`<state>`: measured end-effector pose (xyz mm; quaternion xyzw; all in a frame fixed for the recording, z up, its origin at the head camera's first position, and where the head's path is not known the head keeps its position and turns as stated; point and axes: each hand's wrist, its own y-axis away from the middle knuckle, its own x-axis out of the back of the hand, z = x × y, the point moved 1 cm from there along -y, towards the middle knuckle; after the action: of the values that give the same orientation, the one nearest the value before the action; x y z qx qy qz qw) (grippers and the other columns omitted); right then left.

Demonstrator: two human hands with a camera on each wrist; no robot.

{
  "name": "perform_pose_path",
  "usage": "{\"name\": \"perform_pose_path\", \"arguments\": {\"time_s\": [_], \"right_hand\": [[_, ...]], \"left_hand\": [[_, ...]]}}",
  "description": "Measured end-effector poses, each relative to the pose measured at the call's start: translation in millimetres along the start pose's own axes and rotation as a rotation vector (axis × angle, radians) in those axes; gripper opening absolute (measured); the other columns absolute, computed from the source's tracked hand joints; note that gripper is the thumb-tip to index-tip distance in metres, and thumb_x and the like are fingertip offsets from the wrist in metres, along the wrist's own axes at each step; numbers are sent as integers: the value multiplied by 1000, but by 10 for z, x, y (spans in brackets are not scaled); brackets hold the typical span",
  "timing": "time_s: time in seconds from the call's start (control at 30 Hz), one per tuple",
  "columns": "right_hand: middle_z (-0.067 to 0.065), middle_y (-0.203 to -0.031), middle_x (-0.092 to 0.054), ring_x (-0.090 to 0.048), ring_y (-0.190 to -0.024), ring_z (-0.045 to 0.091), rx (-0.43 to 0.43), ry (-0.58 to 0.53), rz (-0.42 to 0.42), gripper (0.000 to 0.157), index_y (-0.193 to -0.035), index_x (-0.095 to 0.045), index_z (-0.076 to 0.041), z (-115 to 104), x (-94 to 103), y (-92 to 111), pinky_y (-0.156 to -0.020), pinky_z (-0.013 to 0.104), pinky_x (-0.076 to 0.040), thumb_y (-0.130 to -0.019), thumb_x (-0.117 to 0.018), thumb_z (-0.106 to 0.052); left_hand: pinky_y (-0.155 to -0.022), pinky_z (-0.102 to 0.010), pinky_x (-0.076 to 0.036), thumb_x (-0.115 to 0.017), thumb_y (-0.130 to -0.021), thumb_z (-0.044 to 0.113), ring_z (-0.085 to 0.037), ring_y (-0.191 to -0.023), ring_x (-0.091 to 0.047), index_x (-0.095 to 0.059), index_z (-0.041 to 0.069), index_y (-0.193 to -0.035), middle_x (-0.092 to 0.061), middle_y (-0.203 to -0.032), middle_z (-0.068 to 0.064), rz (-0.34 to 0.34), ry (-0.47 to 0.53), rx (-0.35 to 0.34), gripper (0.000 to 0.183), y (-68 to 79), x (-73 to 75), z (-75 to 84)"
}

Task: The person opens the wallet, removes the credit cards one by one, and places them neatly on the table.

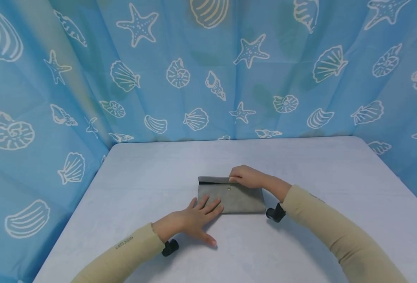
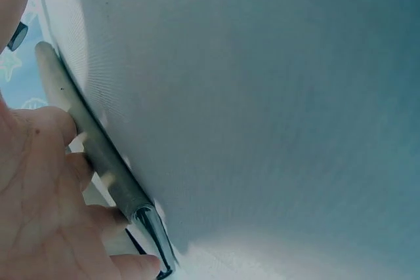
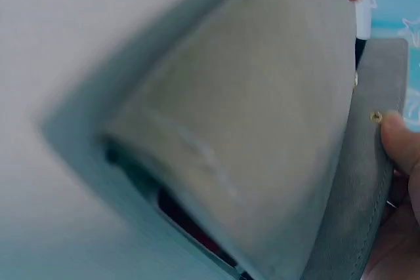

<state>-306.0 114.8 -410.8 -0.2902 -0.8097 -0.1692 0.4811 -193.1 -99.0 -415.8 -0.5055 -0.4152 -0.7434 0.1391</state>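
A grey pouch with a fold-over flap lies on the table, its flap lifted along the far side. My left hand rests with spread, straight fingers on the pouch's near left part. At the flap's edge, my right hand pinches it between thumb and fingers. A small gold snap shows on the flap beside the right thumb, and its mate sits on the pouch front. Seen from the left wrist, the pouch is edge-on under the fingers. Its inside is mostly hidden.
The pouch lies on a white-covered table. A blue curtain with shell and starfish prints hangs behind and along both sides. Dark wrist cameras sit under the left wrist and the right wrist.
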Motion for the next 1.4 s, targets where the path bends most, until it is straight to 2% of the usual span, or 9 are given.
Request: {"name": "perform_pose_path", "arguments": {"time_s": [0.3, 0.47, 0.6, 0.73, 0.87, 1.0, 1.1, 1.27, 1.4], "right_hand": [[7, -97, -65, -58, -84, 14, -52, -119, 48, 19, -102, -67, -4, 179, 143, 143, -74, 31, -49, -93, -53, -14], [7, -95, -66, -58, -84, 16, -125, -197, 106, 17, -101, -67, -4, 267, 188, 232, -74, 32, -48, -92, -55, -13], [8, -96, -67, -58, -86, 18, -234, -234, 200, 16, -100, -67, -4, 343, 192, 286, -77, 34, -49, -90, -58, -12], [7, -90, -67, -56, -80, 17, -335, -213, 302, 12, -93, -68, -5, 428, 157, 314, -72, 31, -48, -87, -62, -13], [7, -83, -65, -54, -74, 17, -379, -154, 360, 8, -86, -67, -4, 476, 122, 330, -67, 30, -46, -85, -64, -11], [10, -83, -64, -56, -76, 20, -389, -61, 343, 8, -88, -67, -1, 493, 111, 336, -69, 34, -48, -85, -62, -6], [10, -87, -64, -59, -83, 24, -370, 31, 285, 11, -93, -68, 1, 489, 110, 342, -76, 38, -49, -84, -63, -5], [10, -93, -64, -60, -93, 27, -295, 158, 175, 16, -97, -68, 0, 491, 104, 367, -85, 40, -47, -84, -64, -8], [9, -95, -64, -59, -93, 27, -199, 253, 129, 18, -99, -69, 0, 517, 98, 400, -85, 40, -47, -84, -64, -9]], "left_hand": [[-110, -54, -1, -52, -76, 69, -27, -140, 11, -5, 25, -148, 9, -154, 4, -14, -8, 2, 97, 0, 30, 10], [-110, -54, -2, -53, -76, 68, -27, -140, 11, -6, 25, -149, 9, -154, 4, -10, 0, 4, 97, 23, 62, 16], [-110, -54, -3, -54, -75, 68, -27, -140, 9, -6, 25, -149, 8, -154, 4, -6, -12, 1, 97, 5, 59, 3], [-110, -54, -2, -55, -76, 66, -27, -141, 9, -6, 24, -149, 8, -154, 4, -4, -16, -2, 97, -2, 57, -9], [-111, -53, -1, -56, -76, 65, -27, -141, 9, -7, 23, -149, 7, -155, 3, -3, -13, -3, 97, 5, 56, -8], [-111, -53, -1, -56, -76, 65, -26, -141, 9, -7, 24, -149, 7, -155, 4, -4, -10, 0, 97, 8, 54, -3], [-111, -53, -1, -56, -76, 65, -26, -141, 10, -6, 24, -149, 8, -154, 4, -8, -6, 1, 98, 11, 56, 2], [-111, -53, -1, -57, -75, 65, -26, -141, 9, -7, 24, -149, 8, -154, 5, -9, -3, 8, 98, 17, 52, 8], [-111, -53, -1, -56, -76, 65, -26, -141, 9, -7, 24, -149, 8, -154, 5, -11, -9, 5, 97, 16, 53, 5]]}}
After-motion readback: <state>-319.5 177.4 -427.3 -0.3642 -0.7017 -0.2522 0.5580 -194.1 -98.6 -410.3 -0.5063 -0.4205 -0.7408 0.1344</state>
